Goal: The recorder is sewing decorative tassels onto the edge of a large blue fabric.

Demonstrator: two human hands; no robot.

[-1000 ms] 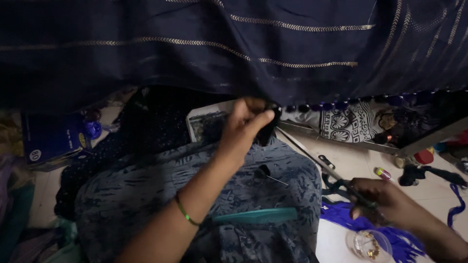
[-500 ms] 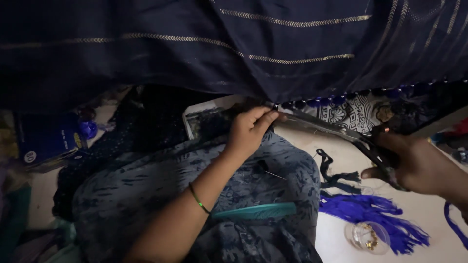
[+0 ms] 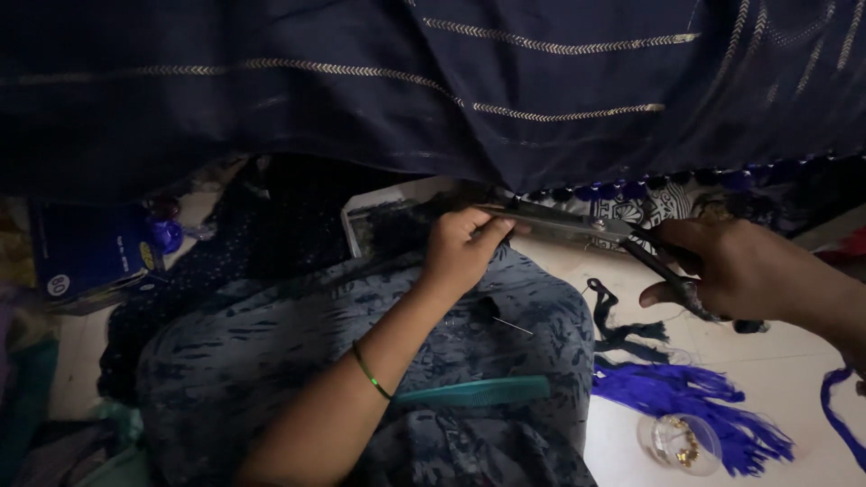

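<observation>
The dark blue cloth [image 3: 505, 99] with its thin gold lines hangs across the top of the view, and its lower hem, edged with a row of small blue beads [image 3: 622, 191], runs just above both hands. The left hand [image 3: 465, 248] is closed in a pinch on something dark at that hem, right where the tips of the scissors [image 3: 577, 224] arrive. The right hand [image 3: 731, 271] is wrapped around the scissor handles, fingers through the loops, with the blades pointing leftward toward the other hand's fingertips; the blades look nearly together, though I cannot tell whether they are cutting. Judging by the hem, a stretch to the right of the hands already carries beads, while the part to the left looks bare, so the trimming seems only partly along. Below the right hand on the floor [image 3: 794, 370] lie a bundle of bright blue thread [image 3: 686, 397] and a small clear dish [image 3: 672, 442] of beads. Beneath the left forearm a teal comb [image 3: 478, 392] rests on the patterned lap.
</observation>
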